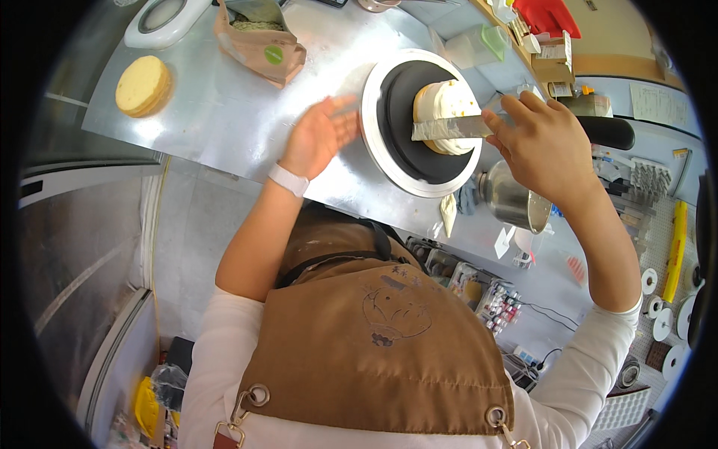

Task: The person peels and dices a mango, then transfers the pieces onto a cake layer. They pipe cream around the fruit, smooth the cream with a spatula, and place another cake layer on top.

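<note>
A small round cake (446, 98) with white cream on it stands on a black and silver cake turntable (392, 120). My right hand (538, 140) grips an icing spatula (449, 129) by its black handle. The spatula's cream-smeared blade lies across the near part of the cake, hiding some of it. My left hand (325, 132) is beside the turntable's left rim with its fingers apart, holding nothing; the fingers are slightly blurred. Whether its fingertips touch the rim I cannot tell.
A round sponge cake layer (143, 87) lies at the table's left. Behind it are a kitchen scale (162, 22) and an opened brown bag (261, 45). A steel bowl (507, 196), a filled piping bag (448, 213) and a grey cloth (466, 196) lie near the turntable's right side.
</note>
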Available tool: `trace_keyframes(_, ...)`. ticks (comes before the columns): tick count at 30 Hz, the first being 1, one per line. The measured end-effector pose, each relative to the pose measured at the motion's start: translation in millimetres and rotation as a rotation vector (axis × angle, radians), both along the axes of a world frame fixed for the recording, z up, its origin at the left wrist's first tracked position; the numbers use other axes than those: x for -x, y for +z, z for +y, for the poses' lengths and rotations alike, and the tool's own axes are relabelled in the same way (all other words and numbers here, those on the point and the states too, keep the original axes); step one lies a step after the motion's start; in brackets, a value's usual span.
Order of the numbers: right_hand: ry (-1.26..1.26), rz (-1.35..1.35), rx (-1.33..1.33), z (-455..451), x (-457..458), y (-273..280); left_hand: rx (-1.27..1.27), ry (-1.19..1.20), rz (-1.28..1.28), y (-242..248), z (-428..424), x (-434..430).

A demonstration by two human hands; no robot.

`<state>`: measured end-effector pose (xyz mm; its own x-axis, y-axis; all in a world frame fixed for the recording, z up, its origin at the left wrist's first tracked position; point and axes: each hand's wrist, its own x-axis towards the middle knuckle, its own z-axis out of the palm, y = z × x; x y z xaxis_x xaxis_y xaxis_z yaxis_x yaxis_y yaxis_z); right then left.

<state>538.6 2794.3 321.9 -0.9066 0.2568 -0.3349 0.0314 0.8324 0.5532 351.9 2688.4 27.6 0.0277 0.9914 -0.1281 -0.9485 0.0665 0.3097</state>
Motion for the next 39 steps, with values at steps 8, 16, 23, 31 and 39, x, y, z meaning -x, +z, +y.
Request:
trace_keyframes(8, 0.044, 0.017, 0.004, -3.7, -12.7, 0.1, 0.115, -0.164, 0.023, -2.8, 5.0, -37.2)
trace_keyframes(16, 0.112, 0.052, 0.003, -6.1, -22.0, 1.5, -0.01, -0.219, 0.171, -8.1, 3.5, -8.0)
trace_keyframes(23, 0.052, 0.102, 0.095, -1.1, -56.4, 9.1, 0.129, -0.073, 0.016, 12.1, 12.9, 2.9)
trace_keyframes(31, -0.821, 0.9, 0.5, 5.4, -177.5, -20.2, 0.085, -0.456, 0.246, 30.6, -13.5, -14.3)
trace_keyframes(39, -1.0, 1.334, 0.315, -43.8, -160.1, -158.8, 0.202, -0.462, 0.475, 57.5, 1.9, -0.2)
